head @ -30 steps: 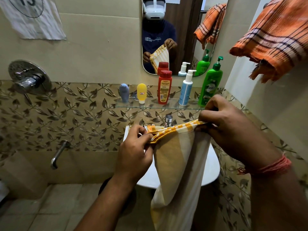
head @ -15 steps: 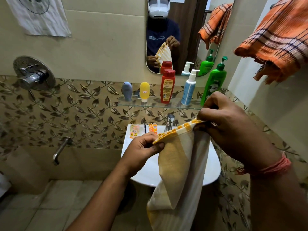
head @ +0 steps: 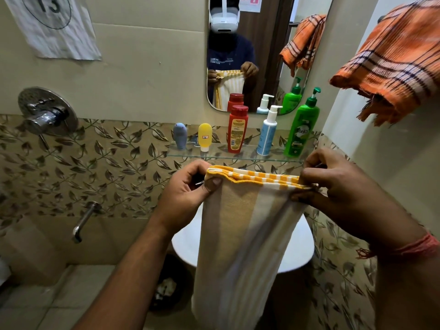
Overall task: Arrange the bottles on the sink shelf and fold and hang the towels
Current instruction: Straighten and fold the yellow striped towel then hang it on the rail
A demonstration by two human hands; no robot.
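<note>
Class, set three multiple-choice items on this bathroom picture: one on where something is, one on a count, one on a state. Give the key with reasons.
1. Where does the green pump bottle stand on the glass shelf?
A. right end
B. left end
C. middle

2. How many bottles stand on the shelf itself, not counting mirror reflections?
A. three
B. five
C. seven

3. How is the yellow striped towel held?
A. lying in the sink
B. by one hand only
C. top edge pinched by both hands

Key:
1 A: it is the last bottle on the right.
2 B: grey, yellow, red, blue-white and green.
3 C: left hand and right hand each grip a top corner, and the towel hangs down.
</note>
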